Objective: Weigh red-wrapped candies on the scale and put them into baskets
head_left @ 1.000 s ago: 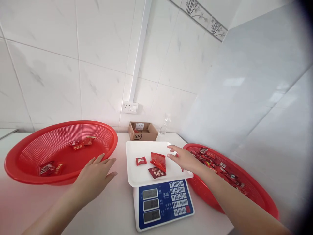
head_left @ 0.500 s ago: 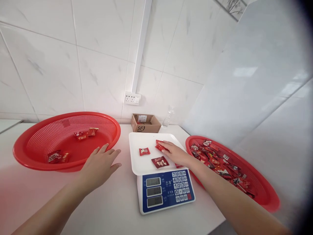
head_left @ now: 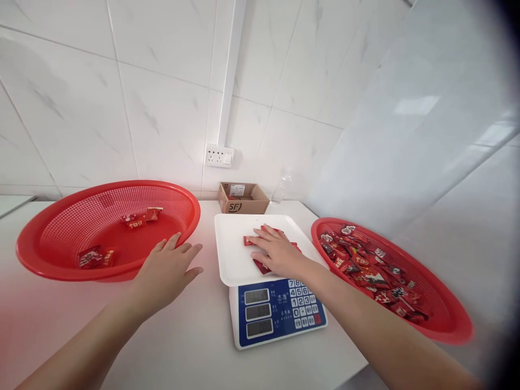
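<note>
My right hand (head_left: 280, 253) lies palm down with spread fingers over several small red candy packets (head_left: 261, 266) on the white tray (head_left: 231, 265) of a digital scale (head_left: 280, 314). The packets sit close together and the hand partly covers them. Beside the near right rim of a red mesh basket (head_left: 44, 233), my left hand (head_left: 166, 271) is open with its fingers apart, holding nothing. A few red packets (head_left: 136, 222) lie inside that basket. The scale's display digits are too faint to read.
To the right, a tilted-looking red basket (head_left: 450, 319) holds many wrapped packets (head_left: 365, 271). Behind the scale stand an open cardboard box (head_left: 239, 207) and a clear plastic bottle (head_left: 281, 187). A socket (head_left: 219, 155) is on the tiled wall.
The right hand has moved slightly left and flattened over the packets. Packets that lay apart on the tray are now bunched beneath it. The left hand has stayed by the basket.
</note>
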A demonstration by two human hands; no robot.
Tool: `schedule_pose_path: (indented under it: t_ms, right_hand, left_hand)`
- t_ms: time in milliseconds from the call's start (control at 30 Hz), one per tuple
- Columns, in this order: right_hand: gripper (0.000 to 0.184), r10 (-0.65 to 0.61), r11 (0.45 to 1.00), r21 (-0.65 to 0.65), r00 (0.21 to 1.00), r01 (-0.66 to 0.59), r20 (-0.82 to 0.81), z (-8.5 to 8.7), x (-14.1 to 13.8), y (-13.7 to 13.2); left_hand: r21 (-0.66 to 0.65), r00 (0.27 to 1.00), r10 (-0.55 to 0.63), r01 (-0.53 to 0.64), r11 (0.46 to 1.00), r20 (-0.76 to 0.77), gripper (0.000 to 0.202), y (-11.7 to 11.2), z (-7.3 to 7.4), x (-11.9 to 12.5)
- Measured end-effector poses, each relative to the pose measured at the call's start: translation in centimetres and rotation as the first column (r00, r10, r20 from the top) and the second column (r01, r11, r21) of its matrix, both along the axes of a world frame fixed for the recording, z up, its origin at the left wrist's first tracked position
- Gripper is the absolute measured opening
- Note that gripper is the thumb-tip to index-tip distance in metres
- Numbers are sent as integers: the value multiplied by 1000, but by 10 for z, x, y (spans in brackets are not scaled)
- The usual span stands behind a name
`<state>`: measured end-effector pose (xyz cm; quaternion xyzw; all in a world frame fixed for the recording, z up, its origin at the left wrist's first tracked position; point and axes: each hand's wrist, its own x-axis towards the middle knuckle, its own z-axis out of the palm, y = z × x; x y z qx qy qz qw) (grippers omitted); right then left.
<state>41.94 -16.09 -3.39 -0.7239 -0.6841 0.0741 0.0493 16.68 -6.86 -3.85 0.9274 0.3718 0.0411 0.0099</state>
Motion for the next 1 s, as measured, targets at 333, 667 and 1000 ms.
schedule_pose_path:
  t_ms: [333,667,1000]
  right_hand:
    - [50,-335,942,55,941,332,48,19,52,-66]
    - [39,-359,927,109,933,358,-7,9,49,-38]
    - [20,-599,800,0,799,600,-52,11,159,-99]
  left_hand:
    - [10,998,-27,27,1000,57,49,5,-6,2]
    - [61,999,-32,30,998,43,50,5,-10,0]
    - [136,994,-63,52,989,84,52,16,-25,1]
